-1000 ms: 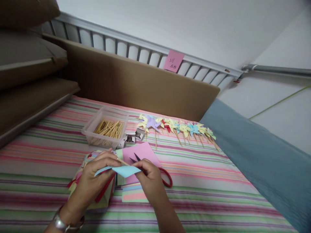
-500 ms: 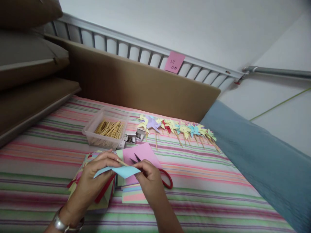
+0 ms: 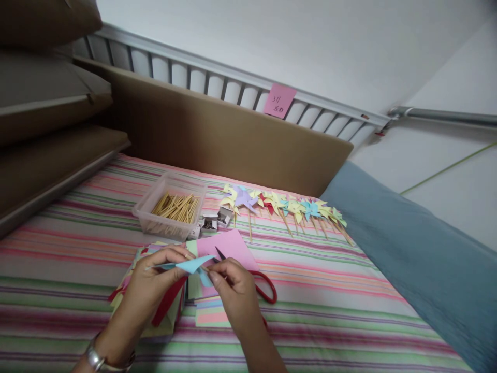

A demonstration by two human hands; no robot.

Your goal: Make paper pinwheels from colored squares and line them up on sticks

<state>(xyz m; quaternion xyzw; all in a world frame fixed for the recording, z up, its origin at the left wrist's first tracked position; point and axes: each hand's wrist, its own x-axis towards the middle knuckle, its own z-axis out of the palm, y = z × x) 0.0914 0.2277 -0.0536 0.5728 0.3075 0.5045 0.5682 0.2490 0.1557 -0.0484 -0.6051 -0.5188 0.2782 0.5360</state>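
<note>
Blue paper (image 3: 193, 264) is being held between both hands: paper stack (image 3: 171, 312) is lying below left hand (image 3: 157, 272), which is gripping its left part; right hand (image 3: 235, 287) is pinching its lower right flap; scissors (image 3: 268, 280) are lying partly behind.

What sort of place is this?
Likely an indoor spot for paper crafts, perhaps in a home: pinwheels, scissors and a tub of sticks sit on a striped cloth.

Pink note (image 3: 279, 100) seemingly reads "311", with illegible writing below.
</note>
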